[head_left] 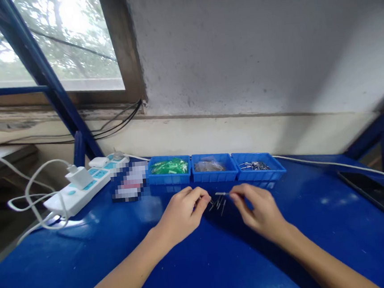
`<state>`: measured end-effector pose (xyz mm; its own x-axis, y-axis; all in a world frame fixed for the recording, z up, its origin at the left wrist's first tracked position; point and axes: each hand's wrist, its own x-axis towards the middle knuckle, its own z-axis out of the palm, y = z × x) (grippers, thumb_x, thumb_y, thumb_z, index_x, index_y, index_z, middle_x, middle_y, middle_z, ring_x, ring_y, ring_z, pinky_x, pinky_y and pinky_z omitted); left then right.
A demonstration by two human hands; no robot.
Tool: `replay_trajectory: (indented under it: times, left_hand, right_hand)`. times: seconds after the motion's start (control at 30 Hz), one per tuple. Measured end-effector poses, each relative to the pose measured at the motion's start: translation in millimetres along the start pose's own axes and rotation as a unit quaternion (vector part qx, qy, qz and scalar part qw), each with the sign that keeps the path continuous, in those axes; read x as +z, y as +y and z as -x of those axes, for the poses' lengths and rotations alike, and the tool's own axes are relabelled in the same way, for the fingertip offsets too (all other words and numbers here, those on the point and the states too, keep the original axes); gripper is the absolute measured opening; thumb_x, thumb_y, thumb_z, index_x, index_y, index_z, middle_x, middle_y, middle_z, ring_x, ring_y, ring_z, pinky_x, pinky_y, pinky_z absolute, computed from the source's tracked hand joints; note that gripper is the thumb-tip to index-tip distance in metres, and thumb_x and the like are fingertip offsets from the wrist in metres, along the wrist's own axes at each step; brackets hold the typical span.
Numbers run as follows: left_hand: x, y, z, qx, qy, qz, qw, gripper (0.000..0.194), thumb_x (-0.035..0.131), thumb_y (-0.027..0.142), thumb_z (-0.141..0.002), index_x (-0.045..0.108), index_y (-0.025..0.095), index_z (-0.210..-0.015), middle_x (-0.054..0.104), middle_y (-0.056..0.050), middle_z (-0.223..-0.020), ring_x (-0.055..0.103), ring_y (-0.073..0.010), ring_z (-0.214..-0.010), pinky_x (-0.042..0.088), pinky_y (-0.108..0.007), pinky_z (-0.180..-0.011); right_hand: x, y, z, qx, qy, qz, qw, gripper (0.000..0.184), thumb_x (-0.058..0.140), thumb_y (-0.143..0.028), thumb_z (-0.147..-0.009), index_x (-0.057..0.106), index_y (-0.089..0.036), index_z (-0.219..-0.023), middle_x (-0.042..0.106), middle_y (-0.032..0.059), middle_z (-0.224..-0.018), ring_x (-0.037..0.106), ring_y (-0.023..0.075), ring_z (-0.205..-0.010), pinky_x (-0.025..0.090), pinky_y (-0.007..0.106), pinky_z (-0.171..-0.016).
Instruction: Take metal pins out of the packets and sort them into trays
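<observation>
My right hand (pixel 258 205) pinches a thin silver pin (pixel 221 194) between thumb and forefinger; its thicker pale end points left, toward my other hand. My left hand (pixel 184 212) is closed in a pinch, fingertips together; anything between them is too small to make out. Below and between both hands, several loose metal pins (pixel 219 203) lie scattered on the blue table (pixel 196 269). Just behind stand three blue bins in a row: the left bin (pixel 170 179) has green plastic packets, the middle bin (pixel 215 177) clear plastic bags, and the right bin (pixel 264 176) silver metal pins.
At the left lies a white power strip (pixel 91 191) with a plugged-in charger (pixel 79 177) and looping white cables. A pixelated flat object (pixel 131 181) rests beside it. A dark phone-like slab (pixel 378 195) lies at the right edge. Behind the table rises a wall (pixel 245 135).
</observation>
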<state>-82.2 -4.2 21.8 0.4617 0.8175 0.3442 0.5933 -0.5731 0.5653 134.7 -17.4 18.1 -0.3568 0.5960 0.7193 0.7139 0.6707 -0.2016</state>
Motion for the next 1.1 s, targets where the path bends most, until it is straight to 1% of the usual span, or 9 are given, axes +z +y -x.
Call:
replay_trajectory:
  times: [0.07,0.13,0.23,0.33,0.5,0.6,0.7,0.87,1.1]
  left_hand:
    - [-3.9,-6.7,-2.2,-0.019,-0.002,-0.042,0.999,0.019,0.040,0.029,-0.094,0.058,0.023,-0.096,0.062,-0.001,-0.083,0.057,-0.0179,-0.079,0.043,-0.032,-0.073]
    - [-6.1,-16.6,-3.9,-0.020,-0.012,-0.107,0.994,0.014,0.048,0.027,-0.090,0.059,0.023,-0.098,0.063,-0.002,-0.088,0.055,-0.0215,-0.087,0.041,-0.037,-0.076]
    - [-4.7,-30.2,-4.8,-0.020,-0.048,-0.177,0.983,0.014,0.057,0.025,-0.083,0.060,0.023,-0.097,0.063,-0.002,-0.095,0.052,-0.0251,-0.093,0.038,-0.040,-0.079]
    - [-0.3,-34.1,-4.6,-0.027,-0.067,-0.194,0.978,0.008,0.055,0.021,-0.084,0.061,0.023,-0.089,0.061,-0.001,-0.092,0.051,-0.0250,-0.092,0.037,-0.040,-0.077]
    - [2.5,-28.3,-6.1,-0.017,-0.065,-0.172,0.983,0.014,0.048,0.011,-0.086,0.058,0.019,-0.079,0.061,-0.002,-0.085,0.051,-0.0219,-0.085,0.038,-0.036,-0.073]
    - [0.0,-24.5,-7.7,0.019,-0.056,-0.098,0.993,0.014,0.045,0.013,-0.089,0.056,0.018,-0.083,0.061,-0.002,-0.085,0.050,-0.0190,-0.084,0.041,-0.032,-0.075]
    - [-0.9,-18.8,-7.9,0.056,-0.037,-0.028,0.997,0.016,0.042,0.014,-0.092,0.055,0.018,-0.086,0.060,-0.002,-0.087,0.049,-0.0176,-0.086,0.042,-0.030,-0.078]
    - [2.2,-9.5,-5.5,0.092,-0.036,0.024,0.995,0.017,0.041,0.014,-0.094,0.056,0.020,-0.090,0.059,-0.001,-0.086,0.050,-0.0160,-0.087,0.042,-0.028,-0.079]
    - [5.4,-8.0,-2.6,0.061,-0.006,0.060,0.996,0.016,0.041,0.017,-0.093,0.056,0.021,-0.094,0.060,-0.002,-0.089,0.053,-0.0161,-0.087,0.044,-0.030,-0.080]
  right_hand:
    - [-13.9,20.2,-4.4,0.024,0.095,0.080,0.992,0.012,0.048,-0.024,-0.089,0.055,-0.018,-0.083,0.060,0.0005,-0.063,0.055,0.0108,-0.051,0.039,0.021,-0.053]
    - [-28.0,46.4,-6.3,0.125,0.168,0.177,0.962,0.016,0.049,-0.030,-0.088,0.057,-0.017,-0.085,0.060,0.0005,-0.060,0.054,0.0123,-0.048,0.038,0.023,-0.052]
    - [-39.7,80.4,-2.8,0.264,0.116,0.240,0.927,0.029,0.056,-0.039,-0.082,0.056,-0.018,-0.102,0.063,0.0002,-0.063,0.058,0.0174,-0.052,0.037,0.026,-0.050]
    - [-33.3,84.2,2.1,0.301,0.075,0.202,0.929,0.035,0.054,-0.042,-0.082,0.055,-0.018,-0.108,0.063,0.0004,-0.064,0.059,0.0188,-0.056,0.039,0.027,-0.052]
    - [2.5,29.9,3.5,0.193,-0.043,0.012,0.980,0.029,0.046,-0.038,-0.089,0.054,-0.019,-0.110,0.059,-0.0010,-0.064,0.057,0.0142,-0.055,0.043,0.025,-0.054]
    - [18.9,1.4,5.8,0.079,-0.081,-0.019,0.993,0.025,0.048,-0.032,-0.090,0.055,-0.018,-0.109,0.060,0.0016,-0.071,0.057,0.0148,-0.062,0.044,0.026,-0.060]
    - [26.1,-8.1,9.0,-0.007,-0.083,-0.012,0.996,0.020,0.049,-0.026,-0.089,0.057,-0.017,-0.105,0.061,0.0042,-0.076,0.056,0.0154,-0.065,0.043,0.028,-0.061]
    - [27.5,-6.3,10.1,-0.033,-0.084,-0.005,0.996,0.013,0.047,-0.020,-0.090,0.060,-0.017,-0.090,0.061,0.0044,-0.073,0.055,0.0143,-0.065,0.041,0.026,-0.061]
    - [25.7,-6.8,9.4,-0.023,-0.071,-0.007,0.997,0.012,0.047,-0.018,-0.089,0.058,-0.016,-0.086,0.060,0.0039,-0.071,0.054,0.0140,-0.063,0.040,0.026,-0.060]
